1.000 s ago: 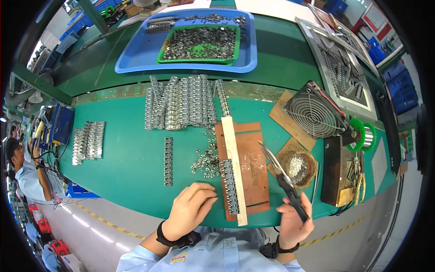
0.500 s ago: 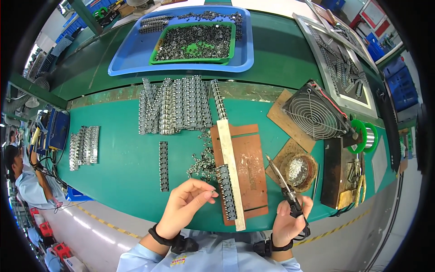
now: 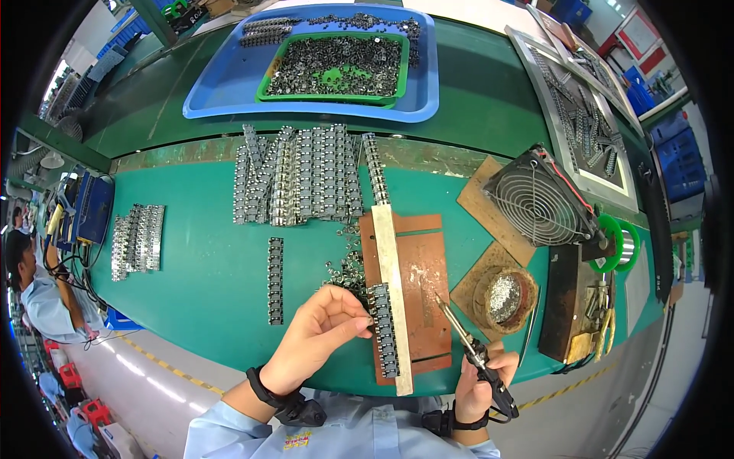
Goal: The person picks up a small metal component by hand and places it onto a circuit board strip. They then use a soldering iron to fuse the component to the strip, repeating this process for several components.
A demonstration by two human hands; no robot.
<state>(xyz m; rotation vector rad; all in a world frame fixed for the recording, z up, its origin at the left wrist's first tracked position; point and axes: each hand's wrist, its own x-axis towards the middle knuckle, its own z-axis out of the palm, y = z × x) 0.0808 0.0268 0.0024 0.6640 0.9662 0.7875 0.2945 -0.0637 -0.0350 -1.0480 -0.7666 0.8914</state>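
My left hand (image 3: 315,336) is closed in a pinch at the left edge of a strip of dark electronic parts (image 3: 384,333). A tiny metal piece seems to be between the fingertips, mostly hidden by them. The strip lies along a pale bar (image 3: 391,283) on a reddish-brown board (image 3: 428,287). My right hand (image 3: 480,386) is wrapped round the handle of a soldering iron (image 3: 465,336). Its tip points up and left over the board, apart from the strip. Loose small metal pieces (image 3: 348,268) lie in a heap just beyond my left hand.
Stacked strips (image 3: 306,176) lie at the back, with a single strip (image 3: 275,281) nearer and more strips (image 3: 138,241) at left. On the right are a round pot (image 3: 514,287), a fan (image 3: 539,199) and a solder wire spool (image 3: 615,243). A blue tray (image 3: 214,96) stands behind.
My left hand has moved slightly right, bringing its fingertips to the strip's edge. The soldering iron has shifted left, and its tip is now over the brown board.
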